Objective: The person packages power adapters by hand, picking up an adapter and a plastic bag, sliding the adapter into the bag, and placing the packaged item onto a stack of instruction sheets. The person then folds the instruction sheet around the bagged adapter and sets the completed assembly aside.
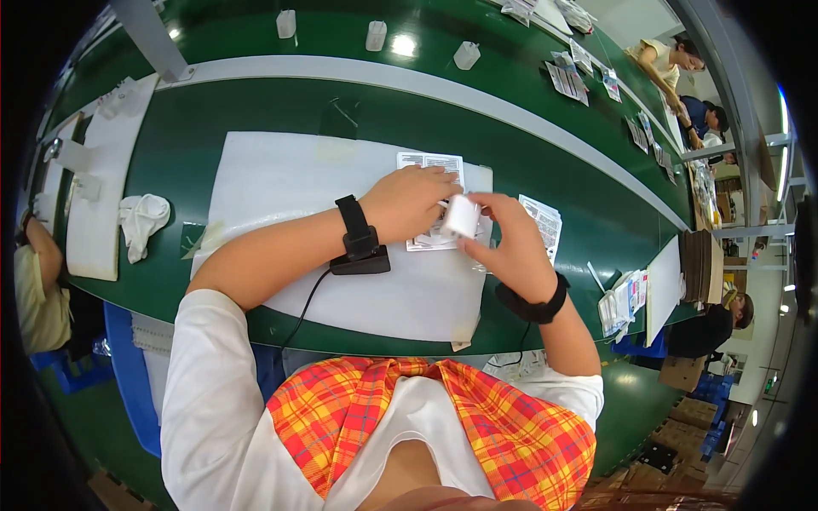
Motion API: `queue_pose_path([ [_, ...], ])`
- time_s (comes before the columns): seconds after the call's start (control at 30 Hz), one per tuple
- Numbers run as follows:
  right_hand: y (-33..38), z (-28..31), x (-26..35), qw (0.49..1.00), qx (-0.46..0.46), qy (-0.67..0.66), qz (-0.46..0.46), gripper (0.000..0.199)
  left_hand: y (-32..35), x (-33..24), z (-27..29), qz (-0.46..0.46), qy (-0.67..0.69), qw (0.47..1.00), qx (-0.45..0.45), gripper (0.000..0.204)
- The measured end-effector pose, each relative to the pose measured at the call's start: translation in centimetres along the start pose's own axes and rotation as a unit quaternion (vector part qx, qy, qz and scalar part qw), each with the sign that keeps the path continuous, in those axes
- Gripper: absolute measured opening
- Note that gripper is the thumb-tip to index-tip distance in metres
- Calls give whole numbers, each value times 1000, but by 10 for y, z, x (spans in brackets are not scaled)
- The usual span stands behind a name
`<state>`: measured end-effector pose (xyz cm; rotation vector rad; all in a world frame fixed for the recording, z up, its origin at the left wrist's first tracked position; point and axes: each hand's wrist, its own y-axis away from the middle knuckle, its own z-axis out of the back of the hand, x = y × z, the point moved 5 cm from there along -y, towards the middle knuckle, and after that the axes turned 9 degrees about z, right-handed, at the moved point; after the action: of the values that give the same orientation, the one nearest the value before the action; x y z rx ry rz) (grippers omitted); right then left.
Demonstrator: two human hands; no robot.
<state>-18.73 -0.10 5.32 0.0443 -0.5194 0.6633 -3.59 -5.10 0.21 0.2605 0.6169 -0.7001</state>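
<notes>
A small white power adapter (461,216), a glossy rounded block, is between the thumb and fingers of my right hand (515,244), above the right part of a white mat (324,179). Close to its left side is my left hand (412,203), palm down, fingers stretched over printed leaflets (430,159). That hand partly covers the leaflets, and its thumb side is hard to make out. Clear plastic shows under the adapter. More printed leaflets (544,223) lie just right of my right hand.
Several white adapters (376,36) stand on the green surface beyond a pale rail (358,72). A white cloth (143,223) lies at left. Packaged leaflets (625,300) and a cardboard stack (702,266) are at right. A cable (308,307) hangs from my left wrist device. Other people sit left and right.
</notes>
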Motion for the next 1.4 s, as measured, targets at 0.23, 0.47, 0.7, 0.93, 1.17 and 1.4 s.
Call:
queue_pose_path([
  [0.23, -10, -17, 5, 993, -90, 17, -78, 59, 1, -8, 0, 19, -15, 998, -59, 44],
  [0.47, -27, -23, -19, 977, -132, -118, -119, 26, 4, 2, -4, -20, -68, 986, -149, 49],
  [0.7, -44, -5, -41, 945, -169, -259, -105, 6, -1, 0, 45, 19, 72, 991, -112, 51],
  [0.93, -52, 1, -31, 947, -171, -259, -85, 7, -9, 25, 49, 91, 29, 983, -158, 50],
  [1.17, -39, 35, -18, 746, -287, -585, -137, 12, -10, 7, 55, -61, 299, 932, -198, 40],
  [1.4, -29, 7, -40, 845, -258, -440, -158, 16, -22, 34, 35, 37, 463, 874, -143, 35],
])
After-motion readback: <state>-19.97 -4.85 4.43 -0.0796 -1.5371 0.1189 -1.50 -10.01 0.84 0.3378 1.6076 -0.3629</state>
